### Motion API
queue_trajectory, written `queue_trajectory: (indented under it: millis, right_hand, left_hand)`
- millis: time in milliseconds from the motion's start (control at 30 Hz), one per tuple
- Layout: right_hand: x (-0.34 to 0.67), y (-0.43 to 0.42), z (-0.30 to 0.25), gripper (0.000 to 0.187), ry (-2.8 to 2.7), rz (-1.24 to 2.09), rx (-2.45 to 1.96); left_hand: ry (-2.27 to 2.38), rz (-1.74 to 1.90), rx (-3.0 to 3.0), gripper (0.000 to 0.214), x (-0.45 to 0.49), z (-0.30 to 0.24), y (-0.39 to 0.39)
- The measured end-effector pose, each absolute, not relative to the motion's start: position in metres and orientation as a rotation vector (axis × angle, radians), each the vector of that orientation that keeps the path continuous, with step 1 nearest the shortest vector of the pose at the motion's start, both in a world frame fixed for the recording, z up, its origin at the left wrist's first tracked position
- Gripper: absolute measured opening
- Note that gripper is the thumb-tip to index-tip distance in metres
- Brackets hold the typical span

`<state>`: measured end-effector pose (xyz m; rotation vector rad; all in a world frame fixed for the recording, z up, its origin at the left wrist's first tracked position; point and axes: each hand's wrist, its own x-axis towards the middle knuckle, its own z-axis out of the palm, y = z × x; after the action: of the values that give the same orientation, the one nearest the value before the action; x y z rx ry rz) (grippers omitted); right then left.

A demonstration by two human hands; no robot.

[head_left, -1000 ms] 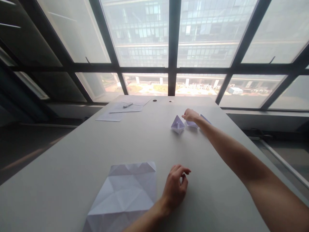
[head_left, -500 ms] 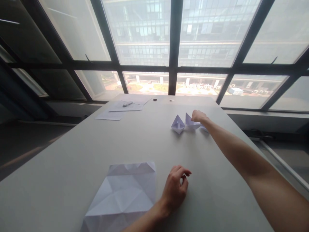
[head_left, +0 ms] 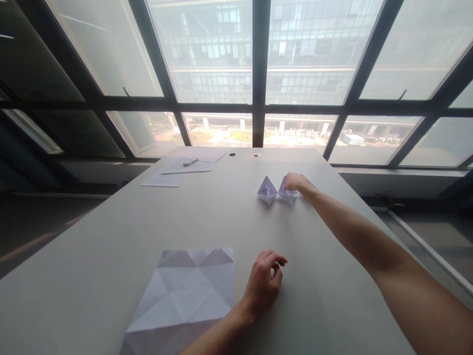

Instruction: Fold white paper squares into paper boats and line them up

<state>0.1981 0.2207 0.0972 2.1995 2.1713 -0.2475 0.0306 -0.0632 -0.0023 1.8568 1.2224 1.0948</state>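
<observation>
My right hand (head_left: 294, 181) reaches across the table with its fingers closed on the middle folded paper boat (head_left: 288, 196). Left of it stands another white paper boat (head_left: 266, 191), almost touching. A third paper boat (head_left: 309, 182) lies to the right, mostly covered by my hand and wrist. Nearer to me, my left hand (head_left: 264, 278) rests on the table, fingers loosely curled, a gap between thumb and forefinger, and nothing in it. Beside that hand a creased sheet of paper (head_left: 188, 291) lies spread out, its far edge folded over; my left forearm covers its near right part.
Flat paper sheets (head_left: 162, 180) lie at the table's far left with a small white object (head_left: 190, 161) on top. Two round holes pierce the white table (head_left: 207, 212) near its far edge. A large framed window (head_left: 258, 88) stands behind.
The middle paper boat has been turned under my right hand, so its inside now faces me like the left boat's. My left hand stays in place. The view has shifted slightly.
</observation>
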Motion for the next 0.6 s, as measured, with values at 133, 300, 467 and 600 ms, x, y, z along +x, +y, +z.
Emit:
queue_trajectory:
  millis: [133,300,467,600]
  right_hand:
    - [0.204,0.219,0.105,0.037,2.182,-0.254,2.249]
    - [0.222,0.204,0.119,0.034,2.2,-0.175,2.417]
    - [0.235,0.154,0.123,0.029,2.347,-0.131,2.442]
    - [0.218,0.085,0.106,0.028,2.546,-0.236,2.278]
  left_hand:
    - [1.227,1.09,1.863,0.03,0.03,-0.002,-0.063]
    - [1.194,1.132,1.87,0.028,0.028,0.001,-0.064]
    - [1.032,1.172,2.09,0.028,0.034,0.02,-0.073]
    - [1.018,1.228,2.188,0.024,0.025,0.054,-0.076]
